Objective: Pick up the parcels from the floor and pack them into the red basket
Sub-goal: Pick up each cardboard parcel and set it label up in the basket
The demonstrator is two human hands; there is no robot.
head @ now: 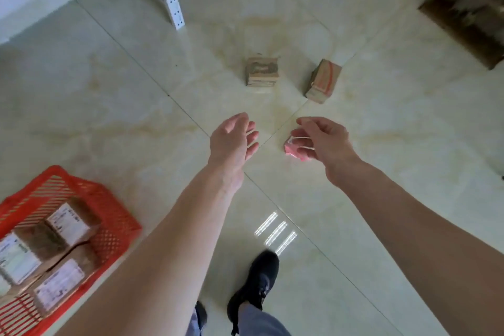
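While my right hand point(323, 144) curls its fingers over the pink parcel point(293, 149) on the floor, whether gripping I can't tell; my left hand point(234, 139) hangs released. Next I'd lift it to the basket point(114, 207) at lower left. Two brown parcels point(262, 71) wait beyond; labels are blurred.

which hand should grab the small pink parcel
Right. The right hand hovers directly over the pink parcel, fingers curled toward it. The left hand is open, off to its side over bare floor.
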